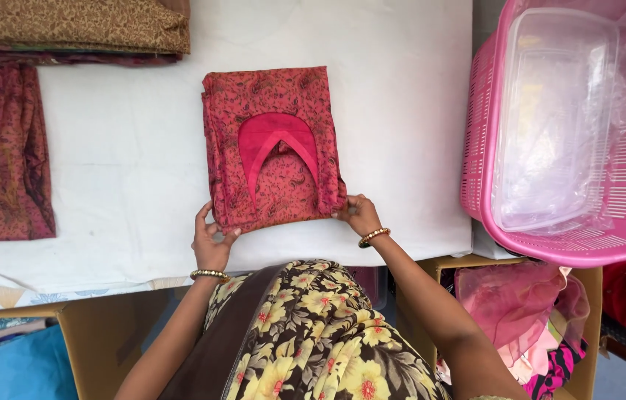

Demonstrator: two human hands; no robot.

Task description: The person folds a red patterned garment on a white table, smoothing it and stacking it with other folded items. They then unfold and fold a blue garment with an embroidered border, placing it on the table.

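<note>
A folded red patterned garment (272, 148) with a plain pink neck facing lies on the white table (128, 170). My left hand (211, 241) pinches its near left corner. The near right corner is gripped by my right hand (357, 215). Both wrists wear gold bangles. The garment lies flat, its near edge close to the table's front edge.
A folded maroon cloth (2, 155) lies at the left, and a brown patterned stack (76, 26) sits at the back left. A pink plastic basket (476, 148) with clear plastic bags stands at the right. Cardboard boxes (587, 326) with fabrics sit below the table.
</note>
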